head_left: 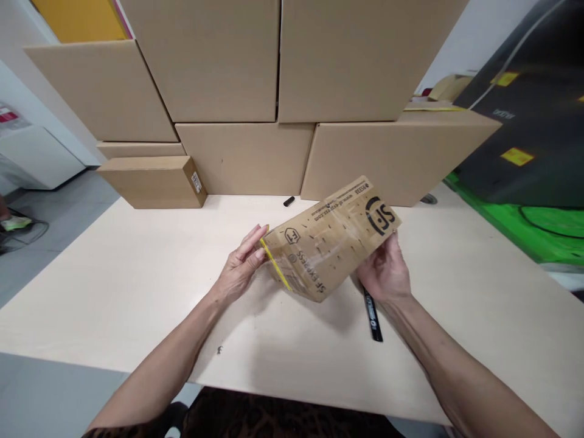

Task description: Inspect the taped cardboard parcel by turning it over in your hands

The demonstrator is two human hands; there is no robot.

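Note:
Between both hands a brown cardboard box (331,243) with black SF Express print is held tilted above the table. Clear tape and a yellow strip show along its left end. My left hand (244,261) grips that left end, thumb on the near side. My right hand (385,267) holds the right end from below; some of its fingers are hidden behind the box. Under the right hand lies a black marker-like stick (373,316) with white lettering, its upper end out of sight. A small black cap (289,201) rests farther back on the table.
Large plain cardboard boxes (246,158) are stacked along the back of the pale table (114,292). A flatter carton (150,182) with a white label sits at the back left. A dark panel with yellow stickers (517,157) and a green surface (524,237) are to the right.

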